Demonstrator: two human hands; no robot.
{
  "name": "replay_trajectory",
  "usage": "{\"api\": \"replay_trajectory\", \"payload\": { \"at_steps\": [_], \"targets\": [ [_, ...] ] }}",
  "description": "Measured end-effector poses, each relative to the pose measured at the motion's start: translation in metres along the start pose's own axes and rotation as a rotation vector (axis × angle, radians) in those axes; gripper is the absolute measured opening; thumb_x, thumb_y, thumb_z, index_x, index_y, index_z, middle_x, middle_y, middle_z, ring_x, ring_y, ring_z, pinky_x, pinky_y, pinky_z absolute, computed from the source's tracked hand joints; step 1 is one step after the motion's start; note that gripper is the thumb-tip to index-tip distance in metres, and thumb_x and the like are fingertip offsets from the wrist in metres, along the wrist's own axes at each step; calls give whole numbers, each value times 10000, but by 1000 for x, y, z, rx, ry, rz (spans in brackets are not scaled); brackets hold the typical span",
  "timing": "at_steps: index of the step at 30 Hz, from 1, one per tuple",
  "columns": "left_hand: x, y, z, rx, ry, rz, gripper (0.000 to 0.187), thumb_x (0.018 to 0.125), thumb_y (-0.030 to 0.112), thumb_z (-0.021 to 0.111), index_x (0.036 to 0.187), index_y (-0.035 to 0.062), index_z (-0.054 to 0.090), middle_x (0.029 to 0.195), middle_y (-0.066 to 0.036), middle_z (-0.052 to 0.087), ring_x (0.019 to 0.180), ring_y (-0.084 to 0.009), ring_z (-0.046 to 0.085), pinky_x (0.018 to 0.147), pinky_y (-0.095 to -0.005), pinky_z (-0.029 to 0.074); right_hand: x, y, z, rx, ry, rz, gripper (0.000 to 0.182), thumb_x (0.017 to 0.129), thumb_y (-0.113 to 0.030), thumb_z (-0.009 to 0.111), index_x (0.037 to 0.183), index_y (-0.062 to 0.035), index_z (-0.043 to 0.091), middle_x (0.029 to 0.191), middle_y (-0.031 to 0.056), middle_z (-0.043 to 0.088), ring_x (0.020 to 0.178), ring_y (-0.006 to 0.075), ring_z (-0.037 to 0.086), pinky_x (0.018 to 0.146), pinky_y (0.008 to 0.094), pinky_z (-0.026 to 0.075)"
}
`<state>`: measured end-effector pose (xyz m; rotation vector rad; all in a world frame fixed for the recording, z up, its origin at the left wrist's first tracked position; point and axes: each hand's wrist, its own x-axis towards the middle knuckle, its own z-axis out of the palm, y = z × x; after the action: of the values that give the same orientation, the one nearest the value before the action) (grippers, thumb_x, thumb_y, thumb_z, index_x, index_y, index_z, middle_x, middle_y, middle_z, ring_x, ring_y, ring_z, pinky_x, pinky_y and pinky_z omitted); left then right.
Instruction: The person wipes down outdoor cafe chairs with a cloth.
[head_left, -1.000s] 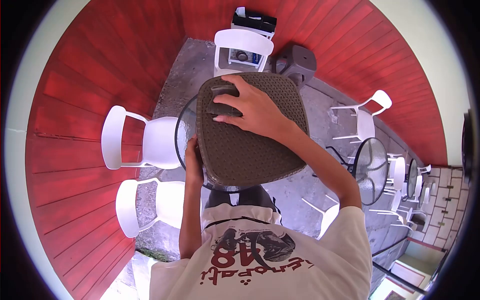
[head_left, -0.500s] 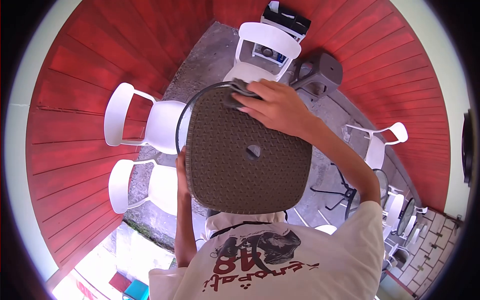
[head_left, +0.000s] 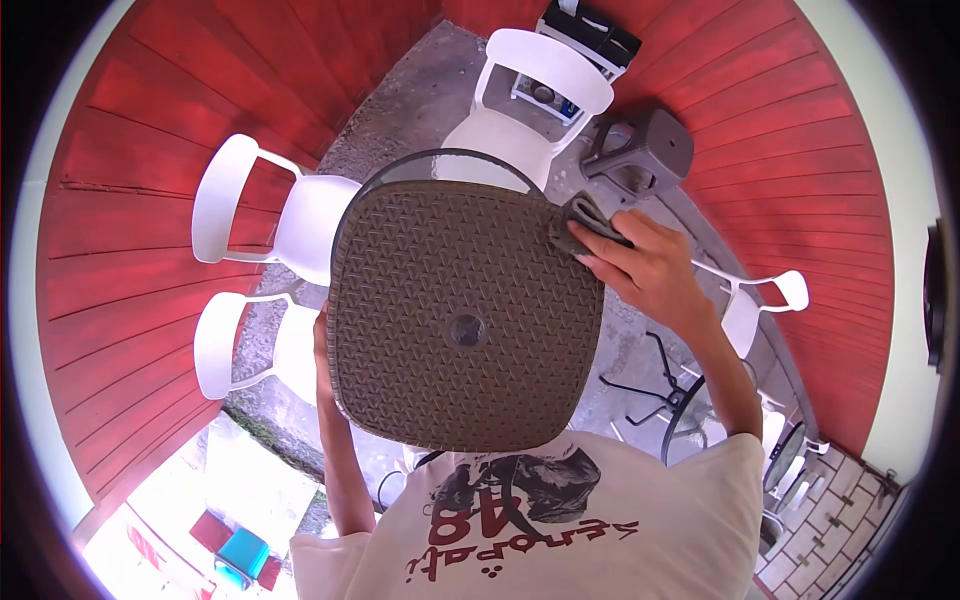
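A brown plastic stool (head_left: 440, 260) with a woven-pattern seat and a round hole in its middle is raised in front of my chest. My left hand (head_left: 321, 352) grips its left edge, the fingers mostly hidden behind the seat. In my right hand (head_left: 645, 262) is a folded grey cloth (head_left: 588, 218), pressed against the seat's upper right corner. The stool's legs are out of sight beneath the seat. Behind its far edge shows the rim of a round glass table (head_left: 450, 163).
White chairs stand at the left (head_left: 310, 225) and beyond the table (head_left: 500, 140). A grey-brown stool (head_left: 645, 150) sits by the red wall (head_left: 780, 110), near a black-topped rack (head_left: 590, 35). Another white chair (head_left: 742, 315) and a glass table (head_left: 690, 415) are to the right.
My right hand has slid the cloth from the seat's upper left edge to its upper right corner. The stool has shifted a little left and down in view, still held by my left hand.
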<state>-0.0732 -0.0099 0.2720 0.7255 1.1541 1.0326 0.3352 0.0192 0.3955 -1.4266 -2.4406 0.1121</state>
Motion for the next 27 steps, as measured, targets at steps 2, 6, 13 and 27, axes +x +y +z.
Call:
{"api": "replay_trajectory", "payload": {
  "at_steps": [2,6,13,27],
  "targets": [
    [1,2,1,1,36,-35,635,955,241,678,1474,-23,424,1303,-140,617,1092,-204,649,936,-356,560,14,1,11,26,92,-40,355,856,-221,763,1201,-139,730,827,23,479,720,176,580,574,340,488],
    [8,3,-2,39,10,-45,633,955,238,678,1472,-24,425,1301,-141,618,1090,-203,649,933,-355,561,37,-3,28,42,216,-37,354,837,-197,779,1180,-124,729,816,18,481,691,175,579,556,343,494],
    [5,10,-3,58,22,-58,628,954,234,678,1468,-27,426,1298,-142,619,1087,-202,650,928,-354,563,-48,-51,9,206,36,-74,419,760,-168,791,1169,-98,731,779,6,444,625,139,549,489,306,468],
    [-8,3,-10,97,-19,-82,620,954,224,679,1460,-33,430,1292,-145,621,1081,-200,653,918,-351,567,-92,-96,22,190,202,31,347,782,-151,758,1126,-121,721,775,2,464,615,134,547,487,315,444]
  ]
}}
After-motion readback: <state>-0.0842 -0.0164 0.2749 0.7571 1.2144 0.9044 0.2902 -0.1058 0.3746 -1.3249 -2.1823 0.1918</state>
